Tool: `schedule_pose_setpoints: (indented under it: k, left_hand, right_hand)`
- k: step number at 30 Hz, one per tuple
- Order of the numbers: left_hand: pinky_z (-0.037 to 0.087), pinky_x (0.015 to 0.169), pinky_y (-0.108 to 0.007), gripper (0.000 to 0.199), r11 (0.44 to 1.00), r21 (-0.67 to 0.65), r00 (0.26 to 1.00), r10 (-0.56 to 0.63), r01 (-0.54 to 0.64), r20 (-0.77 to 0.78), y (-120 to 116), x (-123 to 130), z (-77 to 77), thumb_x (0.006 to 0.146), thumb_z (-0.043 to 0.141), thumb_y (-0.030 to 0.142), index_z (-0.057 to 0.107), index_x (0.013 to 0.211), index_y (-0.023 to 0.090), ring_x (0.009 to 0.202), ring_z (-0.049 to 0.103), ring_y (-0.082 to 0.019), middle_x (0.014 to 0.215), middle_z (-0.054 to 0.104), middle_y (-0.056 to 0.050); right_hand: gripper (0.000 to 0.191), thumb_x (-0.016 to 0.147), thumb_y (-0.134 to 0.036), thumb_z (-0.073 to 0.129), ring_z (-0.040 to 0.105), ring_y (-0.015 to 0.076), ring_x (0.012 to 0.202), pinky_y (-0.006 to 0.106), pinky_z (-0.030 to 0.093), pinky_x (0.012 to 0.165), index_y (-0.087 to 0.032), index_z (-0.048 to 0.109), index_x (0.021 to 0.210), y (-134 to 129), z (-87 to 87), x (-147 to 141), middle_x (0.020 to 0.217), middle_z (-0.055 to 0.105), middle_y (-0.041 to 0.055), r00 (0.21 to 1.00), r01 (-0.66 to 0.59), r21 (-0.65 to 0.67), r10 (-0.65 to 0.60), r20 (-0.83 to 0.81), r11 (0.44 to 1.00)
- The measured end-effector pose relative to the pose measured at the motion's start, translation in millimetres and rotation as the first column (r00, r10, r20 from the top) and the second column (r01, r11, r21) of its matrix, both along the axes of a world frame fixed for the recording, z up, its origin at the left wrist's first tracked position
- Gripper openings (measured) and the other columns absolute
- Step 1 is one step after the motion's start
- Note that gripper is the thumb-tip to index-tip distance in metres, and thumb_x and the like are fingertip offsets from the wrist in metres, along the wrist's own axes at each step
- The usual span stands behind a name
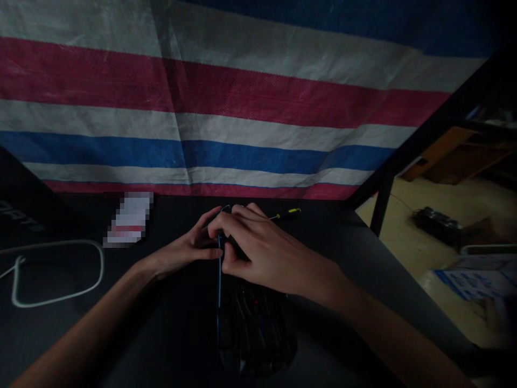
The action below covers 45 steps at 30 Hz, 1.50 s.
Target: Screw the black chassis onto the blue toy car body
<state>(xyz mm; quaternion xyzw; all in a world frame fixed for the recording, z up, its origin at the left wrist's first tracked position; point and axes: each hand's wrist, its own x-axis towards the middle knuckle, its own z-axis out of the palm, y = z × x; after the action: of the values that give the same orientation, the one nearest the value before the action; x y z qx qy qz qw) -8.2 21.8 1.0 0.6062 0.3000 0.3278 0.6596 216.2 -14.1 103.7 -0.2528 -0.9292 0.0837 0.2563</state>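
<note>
A dark toy car lies on the black table with its underside apparently facing up and a thin blue edge along its left side. My left hand grips the far left end of the car, thumb and fingers on its blue edge. Bent over the far end of the car is my right hand, its fingers curled close to my left fingertips. Whatever small part it may pinch is hidden. A yellow and black screwdriver lies just beyond my right hand.
A white cable loops at the left of the table. A blurred white and red packet lies at the back left. Behind hangs a striped sheet. Boxes and objects stand on the floor at right.
</note>
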Motion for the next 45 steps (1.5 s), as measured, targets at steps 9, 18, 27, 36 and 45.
schedule_pose_setpoints:
  k: [9, 18, 27, 36, 45]
  left_hand:
    - [0.022, 0.124, -0.061, 0.1, 0.998, -0.059, 1.0, -0.002, 0.002, 0.004, -2, 1, 2.4, 0.086, 0.079, 0.021, 0.018, 0.163, 0.039, 0.154, 0.032, -0.036, 0.166, 0.038, -0.012]
    - [0.023, 0.123, -0.063, 0.1, 0.996, -0.084, 1.0, 0.013, -0.014, -0.016, -5, 1, 4.1, 0.086, 0.078, 0.028, 0.015, 0.163, 0.038, 0.15, 0.038, -0.038, 0.161, 0.045, -0.013]
    - [0.021, 0.125, -0.06, 0.097, 0.998, -0.063, 1.0, 0.003, -0.004, -0.016, -5, 0, 4.7, 0.087, 0.078, 0.031, 0.017, 0.163, 0.04, 0.155, 0.029, -0.036, 0.168, 0.035, -0.01]
    - [0.023, 0.125, -0.058, 0.096, 0.999, -0.036, 1.0, 0.011, -0.012, -0.024, -2, -2, 1.8, 0.086, 0.079, 0.032, 0.021, 0.162, 0.041, 0.155, 0.029, -0.038, 0.166, 0.038, -0.009]
    - [0.024, 0.124, -0.054, 0.096, 0.999, -0.032, 0.998, -0.017, 0.015, -0.057, -6, -2, 7.3, 0.088, 0.074, 0.022, 0.016, 0.162, 0.04, 0.152, 0.034, -0.035, 0.162, 0.045, -0.003]
  right_hand:
    - [0.016, 0.102, -0.019, 0.048, 0.062, 0.0182, 0.096, 0.033, 0.043, 0.092, -0.017, 0.059, 0.114, -2, -1.5, 1, 0.103, 0.071, 0.0062, 0.997, 0.053, 0.012, -0.053, 0.064, 0.999]
    - [0.022, 0.105, -0.026, 0.044, 0.064, 0.0194, 0.086, 0.035, 0.046, 0.086, -0.018, 0.065, 0.11, -4, -9.1, -5, 0.097, 0.073, 0.0058, 0.992, 0.122, 0.046, -0.124, 0.033, 0.991]
    - [0.017, 0.104, -0.023, 0.045, 0.063, 0.0186, 0.093, 0.034, 0.044, 0.094, -0.019, 0.06, 0.112, -4, -4.9, -4, 0.099, 0.071, 0.0055, 0.995, 0.101, -0.03, -0.101, 0.014, 0.994]
    - [0.01, 0.097, -0.021, 0.051, 0.058, 0.0185, 0.093, 0.033, 0.041, 0.091, -0.018, 0.058, 0.104, -3, -4.2, -3, 0.097, 0.068, 0.0048, 0.996, 0.086, 0.002, -0.086, -0.022, 0.996]
    - [0.012, 0.097, -0.015, 0.049, 0.056, 0.0177, 0.097, 0.03, 0.039, 0.097, -0.015, 0.06, 0.1, -14, -0.8, -8, 0.095, 0.066, 0.0051, 0.999, -0.039, 0.018, 0.039, 0.013, 0.999]
